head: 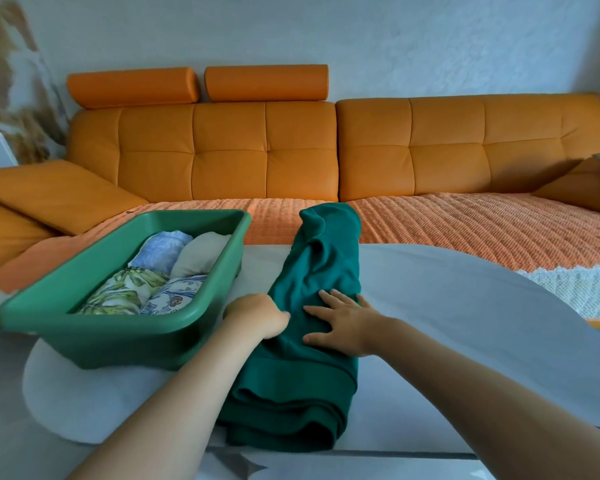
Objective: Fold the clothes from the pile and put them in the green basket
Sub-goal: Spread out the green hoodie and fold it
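Note:
A dark green garment [312, 268] lies on the white table [447, 306], folded into a long strip running away from me. My left hand [257, 315] grips its left edge, with the fingers tucked under the cloth. My right hand [343, 323] presses flat on the garment's middle with spread fingers. The green basket [118, 327] stands to the left and holds several rolled clothes: a blue one, a beige one and two with floral prints.
An orange sofa [291, 150] with a ribbed orange cover runs behind the table. Orange cushions lie at its left and right ends. A white rounded cushion [77, 403] sits under the basket's near side.

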